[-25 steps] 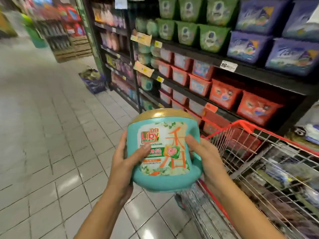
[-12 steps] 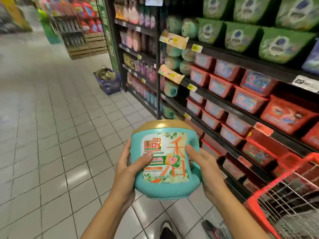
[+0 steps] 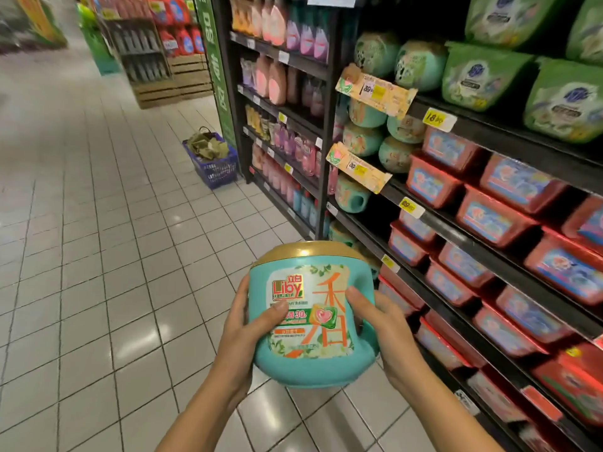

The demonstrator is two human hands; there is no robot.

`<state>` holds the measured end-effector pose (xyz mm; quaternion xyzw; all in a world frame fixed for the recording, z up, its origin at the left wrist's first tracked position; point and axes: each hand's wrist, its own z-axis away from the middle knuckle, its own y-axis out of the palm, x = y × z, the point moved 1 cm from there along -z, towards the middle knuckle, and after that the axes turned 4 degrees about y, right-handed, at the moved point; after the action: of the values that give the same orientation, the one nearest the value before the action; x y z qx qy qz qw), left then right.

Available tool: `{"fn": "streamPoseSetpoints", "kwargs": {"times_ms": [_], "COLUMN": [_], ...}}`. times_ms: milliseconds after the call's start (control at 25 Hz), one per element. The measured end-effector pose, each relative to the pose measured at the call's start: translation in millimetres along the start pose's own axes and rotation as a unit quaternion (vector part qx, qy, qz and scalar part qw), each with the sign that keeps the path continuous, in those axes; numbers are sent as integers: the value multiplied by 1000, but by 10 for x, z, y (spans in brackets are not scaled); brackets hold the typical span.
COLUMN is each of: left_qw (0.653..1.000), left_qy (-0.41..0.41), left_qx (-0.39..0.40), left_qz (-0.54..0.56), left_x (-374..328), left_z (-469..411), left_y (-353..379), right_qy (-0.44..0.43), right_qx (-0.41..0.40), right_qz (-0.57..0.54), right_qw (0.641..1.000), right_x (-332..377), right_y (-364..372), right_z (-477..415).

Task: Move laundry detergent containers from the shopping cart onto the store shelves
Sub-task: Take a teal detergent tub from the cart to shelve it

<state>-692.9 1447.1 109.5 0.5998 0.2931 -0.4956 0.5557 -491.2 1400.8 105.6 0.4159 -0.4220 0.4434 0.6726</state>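
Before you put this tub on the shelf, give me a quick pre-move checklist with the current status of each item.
1. Grip: left hand and right hand both hold the teal round plastic tub with gold lid, thumbs across its label: ok.
2. Lid: sits level, no gap visible: ok.
3. Destination: matching teal tubs stand on the black shelf ahead to the right: ok.
4. Free slot: dark gap beside the lone teal handled tub one tier lower; whether there is room enough: cannot tell.
5. Path: white tiled floor ahead shows no obstacle; blue basket stands farther down the aisle: ok.
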Motion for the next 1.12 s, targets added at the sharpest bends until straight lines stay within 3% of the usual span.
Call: {"fn": "streamPoseSetpoints", "kwargs": {"times_ms": [280, 560, 800, 1120], "left_qw": [990, 939, 892, 851], "left_qy": [-53, -94, -111, -126], "left_qx": [110, 273, 392, 460], "left_qz": [-66, -186, -196, -219], "left_x": [-119, -144, 327, 1130], "left_z": [-1774, -3389, -4498, -5769], "left_y": [-425, -501, -56, 428], "right_qy": [20, 6, 29, 41], "right_qx": [-51, -214, -281, -344], "right_qz": [-4, -72, -56, -29], "right_qw": [998, 974, 957, 938], "right_x": [102, 136, 130, -55], "right_y": [310, 457, -26, -717], "right_z": [-1358, -2298, -2992, -4008]}}
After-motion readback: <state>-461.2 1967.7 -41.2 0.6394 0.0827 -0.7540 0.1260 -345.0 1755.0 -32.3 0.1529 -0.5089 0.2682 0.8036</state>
